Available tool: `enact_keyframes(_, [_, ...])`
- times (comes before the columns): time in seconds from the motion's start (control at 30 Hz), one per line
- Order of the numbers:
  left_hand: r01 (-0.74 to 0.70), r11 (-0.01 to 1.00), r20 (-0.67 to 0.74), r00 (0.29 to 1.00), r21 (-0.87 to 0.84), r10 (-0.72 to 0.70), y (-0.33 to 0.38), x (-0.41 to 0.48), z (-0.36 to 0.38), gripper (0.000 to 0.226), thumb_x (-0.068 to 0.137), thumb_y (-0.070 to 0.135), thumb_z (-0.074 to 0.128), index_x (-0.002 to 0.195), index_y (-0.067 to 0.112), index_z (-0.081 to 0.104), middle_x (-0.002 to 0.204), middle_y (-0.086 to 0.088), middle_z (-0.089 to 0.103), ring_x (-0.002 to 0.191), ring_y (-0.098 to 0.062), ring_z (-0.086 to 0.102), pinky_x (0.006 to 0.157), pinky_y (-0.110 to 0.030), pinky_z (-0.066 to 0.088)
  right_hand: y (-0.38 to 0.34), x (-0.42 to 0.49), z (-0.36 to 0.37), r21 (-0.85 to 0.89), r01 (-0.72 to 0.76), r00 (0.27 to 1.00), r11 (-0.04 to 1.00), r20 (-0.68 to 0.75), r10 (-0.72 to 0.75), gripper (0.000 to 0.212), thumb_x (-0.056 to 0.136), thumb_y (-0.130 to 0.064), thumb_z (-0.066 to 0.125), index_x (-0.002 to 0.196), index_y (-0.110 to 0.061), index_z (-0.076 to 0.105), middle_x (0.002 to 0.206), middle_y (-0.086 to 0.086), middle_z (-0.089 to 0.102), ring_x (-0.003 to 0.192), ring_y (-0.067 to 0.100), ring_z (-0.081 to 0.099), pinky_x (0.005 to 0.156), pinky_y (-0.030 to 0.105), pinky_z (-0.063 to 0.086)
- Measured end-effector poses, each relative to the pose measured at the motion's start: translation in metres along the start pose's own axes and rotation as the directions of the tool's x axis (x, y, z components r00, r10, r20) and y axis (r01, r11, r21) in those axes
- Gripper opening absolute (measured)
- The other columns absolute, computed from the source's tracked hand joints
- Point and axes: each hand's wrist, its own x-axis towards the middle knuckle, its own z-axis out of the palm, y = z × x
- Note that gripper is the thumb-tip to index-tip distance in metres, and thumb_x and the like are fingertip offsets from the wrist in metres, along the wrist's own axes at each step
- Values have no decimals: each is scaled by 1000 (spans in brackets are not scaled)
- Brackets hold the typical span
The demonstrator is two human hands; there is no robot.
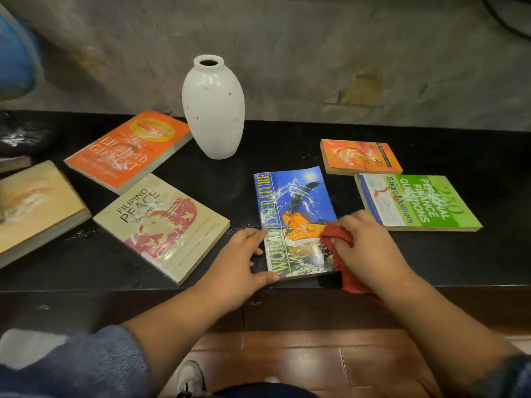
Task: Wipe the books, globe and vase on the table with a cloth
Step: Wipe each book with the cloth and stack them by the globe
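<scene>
Action before the white ceramic vase: our left hand, fingers straight, pins the blue paperback book steady; our right hand clutches the red cloth on its cover.

Rough grey concrete wall stands behind, bearing a yellowish-brown patch right of centre. Black cable crosses its top right corner. Reddish-brown tiled floor lies below, a grey-white shoe resting on it.
</scene>
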Motion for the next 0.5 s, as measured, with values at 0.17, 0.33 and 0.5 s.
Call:
enact_keyframes(0.17, [7,1000,5,1000,0,-7,0,0,-1,89,73,26,80,146,30,29,124,18,29,95,6,45,73,2,34,-5,19,-5,-59,-39,999,998,12,39,29,93,-24,58,121,-16,63,111,1,49,101,23,54,81,26,39])
enact_keyframes(0.33, [9,1000,12,1000,-3,-9,0,-2,-2,89,75,27,78,146,33,26,127,19,30,99,4,45,74,1,35,-11,21,0,1,63,991,998,117,-63,25,91,-23,62,116,-22,67,104,-5,46,95,13,49,80,22,33])
enact_keyframes(0.5, [21,1000,9,1000,5,-21,-2,-1,-1,90,75,28,78,147,32,25,132,20,30,103,3,45,76,1,35,-12,28,2,-6,42,997,999,73,-41,26,92,-24,61,117,-18,66,107,-1,46,94,17,53,79,19,39])
